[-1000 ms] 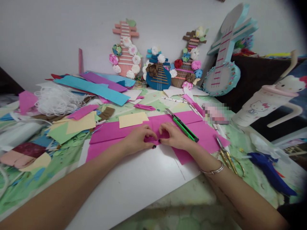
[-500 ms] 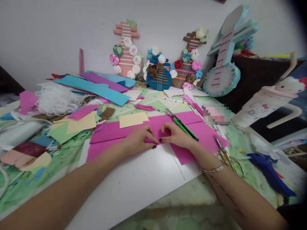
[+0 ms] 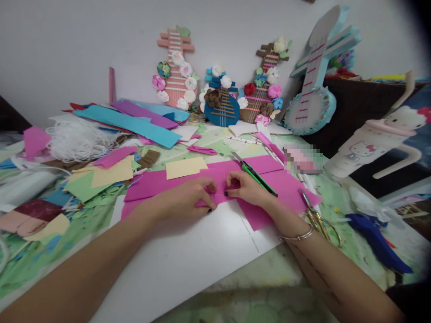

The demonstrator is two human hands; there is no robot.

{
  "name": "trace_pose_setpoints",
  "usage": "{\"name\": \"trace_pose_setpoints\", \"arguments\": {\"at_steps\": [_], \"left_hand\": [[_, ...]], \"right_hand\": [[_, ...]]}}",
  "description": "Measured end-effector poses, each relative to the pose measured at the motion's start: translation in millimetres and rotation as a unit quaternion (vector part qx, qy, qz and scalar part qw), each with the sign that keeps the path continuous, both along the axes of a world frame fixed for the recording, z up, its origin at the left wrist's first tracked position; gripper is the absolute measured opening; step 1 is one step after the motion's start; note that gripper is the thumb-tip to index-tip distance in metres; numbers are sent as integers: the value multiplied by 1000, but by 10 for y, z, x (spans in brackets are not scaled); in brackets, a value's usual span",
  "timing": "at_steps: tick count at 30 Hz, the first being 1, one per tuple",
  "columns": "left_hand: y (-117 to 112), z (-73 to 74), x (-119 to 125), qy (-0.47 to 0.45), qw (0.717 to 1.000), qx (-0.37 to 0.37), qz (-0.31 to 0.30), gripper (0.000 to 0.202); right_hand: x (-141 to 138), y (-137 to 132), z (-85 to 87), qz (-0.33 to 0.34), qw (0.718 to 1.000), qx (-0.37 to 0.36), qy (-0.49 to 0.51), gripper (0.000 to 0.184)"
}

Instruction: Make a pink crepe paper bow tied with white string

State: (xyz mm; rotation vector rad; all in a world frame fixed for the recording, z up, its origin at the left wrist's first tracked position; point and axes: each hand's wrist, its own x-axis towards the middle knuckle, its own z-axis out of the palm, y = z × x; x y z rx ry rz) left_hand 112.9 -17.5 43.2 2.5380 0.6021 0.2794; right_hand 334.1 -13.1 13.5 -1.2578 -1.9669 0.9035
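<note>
Pink paper (image 3: pixel 219 176) lies spread over a white board (image 3: pixel 182 264) on the table, and both hands are working at its near edge, close together. On the right hand (image 3: pixel 247 188), thumb and forefinger curl round into a small loop, the tips nearly meeting right at the paper; I can't tell whether they truly pinch it. The left hand (image 3: pixel 190 197) has thumb and forefinger slightly parted, the forefinger's tip down by that same edge, gripping nothing that I can make out.

As for labels, the white cup (image 3: pixel 368 146) over on the right bears a cartoon cat with a bow, and the tiny lettering under it is too small to read. Something pinkish (image 3: pixel 303 160) beside it is blurred into squares. A green utility knife (image 3: pixel 255 175) rests on the paper, partly behind the right hand. The left hand and forearm cover some of the sheet, and the white object (image 3: pixel 27 186) on the far left is cut off.
</note>
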Motion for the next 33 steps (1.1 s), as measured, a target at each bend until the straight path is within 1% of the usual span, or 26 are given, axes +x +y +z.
{"name": "trace_pose_setpoints", "arguments": {"at_steps": [4,7,11,13,15,17,18,23,28,33], "left_hand": [[-21,60,-24,33,999,6,-13,24],[-18,89,-26,33,999,1,-20,22],[39,73,-37,-13,1000,-15,-21,19],[82,42,-37,-53,999,-12,-2,18],[119,5,-27,-78,996,6,33,14],[142,-31,-11,-73,995,23,68,10],[148,-48,-2,-62,995,25,75,9],[141,-100,20,-24,998,21,58,9],[123,-103,37,-9,997,37,66,6],[121,-125,52,-16,997,44,64,4]], "right_hand": [[4,1,-8,-5,1000,0,-6,18],[-1,-18,7,-2,999,28,-26,18],[-28,-78,65,16,989,110,-101,17],[-43,-115,101,34,982,140,-126,20],[-55,-152,134,60,977,154,-136,22],[-68,-185,159,87,974,155,-137,23],[-75,-200,169,101,974,150,-134,23],[-131,-261,199,151,972,119,-134,30],[-141,-290,243,174,963,136,-157,30],[-116,-310,289,191,956,141,-173,32]]}}
